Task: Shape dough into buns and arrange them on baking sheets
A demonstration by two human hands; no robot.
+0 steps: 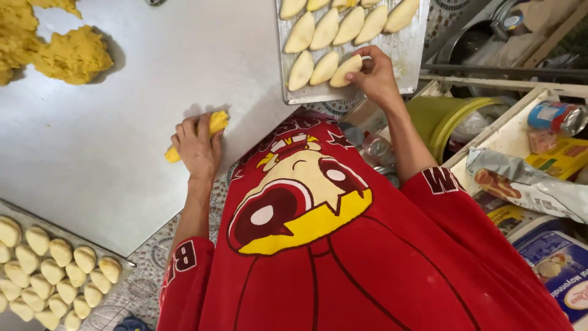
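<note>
Left hand [197, 146] palm-down on flat steel worktop [122, 92], fingers curled over yellow dough roll [214, 124]. Right hand [375, 76] at near edge of metal baking tray [409, 49], fingertips pinching pale half-moon dough pastry [345, 70], last in front row. Large yellow dough lump [70, 55] lies well apart, far left.

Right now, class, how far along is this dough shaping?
Done: shaped pieces fill part of the metal tray, and more pieces lie lower left. In hand: the right hand sets a shaped piece on the tray; the left hand presses a dough roll. Left: the dough mound.
</note>
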